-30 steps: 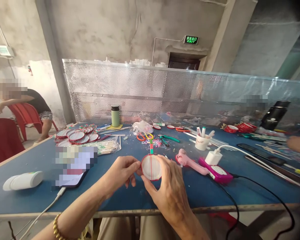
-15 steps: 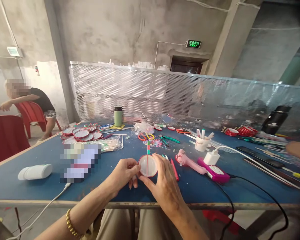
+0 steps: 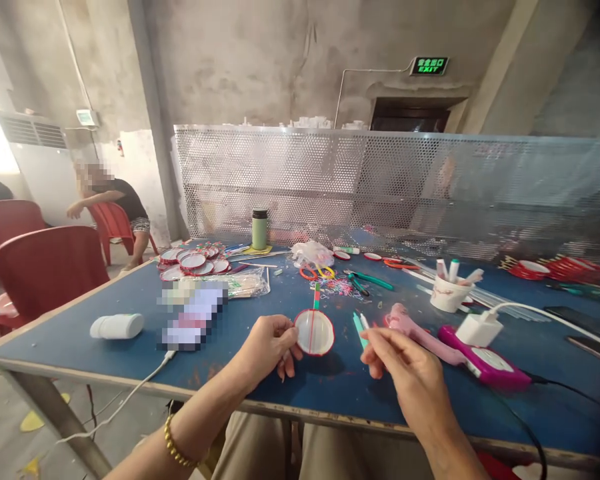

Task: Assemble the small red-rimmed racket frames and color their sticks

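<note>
My left hand (image 3: 275, 343) pinches the left edge of a red-rimmed white disc (image 3: 323, 333), held upright just above the table. A thin red line runs down its face, and a strip with green and red bands (image 3: 317, 297) sticks up from its top. My right hand (image 3: 405, 367) is apart from the disc, to its right, with thumb and fingers drawn together. A teal pen (image 3: 359, 325) and a white-tipped pen (image 3: 365, 322) show at its fingertips. Whether the fingers grip one of these is hidden.
A white bottle (image 3: 117, 327) and a phone on a cable lie left. Similar red-rimmed discs (image 3: 194, 261) are piled behind. Teal pliers (image 3: 373, 280), a cup of pens (image 3: 449, 295), a pink handheld item (image 3: 420, 333) and a magenta power bank (image 3: 500, 373) are right. A person sits far left.
My right hand has let go of the disc and moved right to the pens. My left hand still holds the disc. The view has turned left.
</note>
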`<action>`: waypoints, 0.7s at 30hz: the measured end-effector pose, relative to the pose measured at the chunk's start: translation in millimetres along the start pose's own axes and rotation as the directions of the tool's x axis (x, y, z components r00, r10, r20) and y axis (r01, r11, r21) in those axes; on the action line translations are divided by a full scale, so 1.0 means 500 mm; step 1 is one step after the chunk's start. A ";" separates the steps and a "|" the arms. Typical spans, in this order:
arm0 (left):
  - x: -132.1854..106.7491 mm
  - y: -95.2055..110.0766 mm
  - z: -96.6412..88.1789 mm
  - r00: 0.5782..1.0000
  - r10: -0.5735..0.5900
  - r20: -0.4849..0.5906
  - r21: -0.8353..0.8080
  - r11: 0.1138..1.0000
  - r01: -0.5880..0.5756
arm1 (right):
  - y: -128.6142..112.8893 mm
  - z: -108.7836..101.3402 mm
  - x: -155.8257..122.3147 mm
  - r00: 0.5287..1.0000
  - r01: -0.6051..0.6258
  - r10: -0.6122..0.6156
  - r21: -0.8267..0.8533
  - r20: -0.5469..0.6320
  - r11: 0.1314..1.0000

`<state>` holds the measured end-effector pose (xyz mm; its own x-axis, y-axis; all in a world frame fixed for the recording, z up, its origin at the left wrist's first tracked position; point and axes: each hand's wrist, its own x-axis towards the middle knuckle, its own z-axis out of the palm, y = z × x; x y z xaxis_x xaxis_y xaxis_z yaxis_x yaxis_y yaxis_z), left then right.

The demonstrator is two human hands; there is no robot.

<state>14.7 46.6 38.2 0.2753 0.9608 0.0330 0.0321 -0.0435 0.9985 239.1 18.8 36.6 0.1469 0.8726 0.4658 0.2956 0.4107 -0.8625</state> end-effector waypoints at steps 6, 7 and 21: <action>-0.006 -0.002 -0.001 1.000 0.017 0.011 0.037 0.999 -0.017 | 0.006 -0.003 0.006 0.993 -0.100 0.094 0.088 0.068 0.991; -0.007 -0.002 -0.002 1.000 0.015 0.012 0.042 0.999 -0.016 | 0.005 -0.002 0.005 0.992 -0.106 0.100 0.084 0.071 0.991; -0.013 -0.008 -0.002 0.999 0.041 0.010 0.042 0.998 -0.042 | -0.009 0.000 -0.004 0.988 -0.099 0.095 0.032 0.119 0.995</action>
<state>11.7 41.1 34.1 0.2858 0.9554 0.0739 0.0606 -0.0949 0.9936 237.6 15.0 39.4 0.0608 0.9329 0.3549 0.2492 0.3301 -0.9105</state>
